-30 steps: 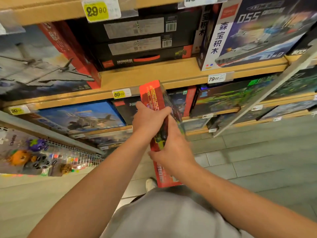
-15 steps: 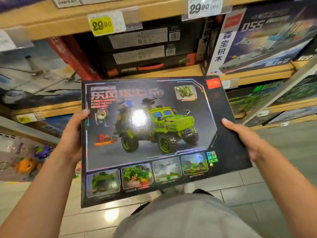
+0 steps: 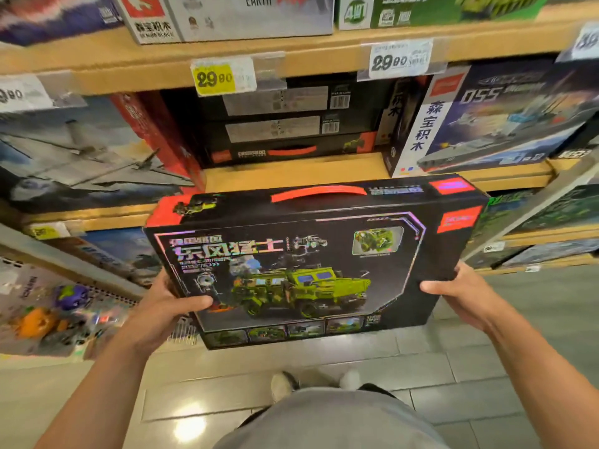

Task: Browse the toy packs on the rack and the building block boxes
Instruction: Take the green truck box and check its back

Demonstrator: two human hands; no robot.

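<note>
— Where was the black truck box [image 3: 311, 264]?
— In front of the shelves [image 3: 291, 173], held at both side edges: left hand [image 3: 171, 306] and right hand [image 3: 460, 296] each gripped it, thumbs on the front.
— The fingers?
— Hidden behind it. The small print was too blurred to read.

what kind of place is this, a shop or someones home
Most likely a toy aisle in a shop. Wooden shelves carry stacked block boxes, price tags are clipped to the shelf edges, and both hands, left and right, hold a truck box.
</note>
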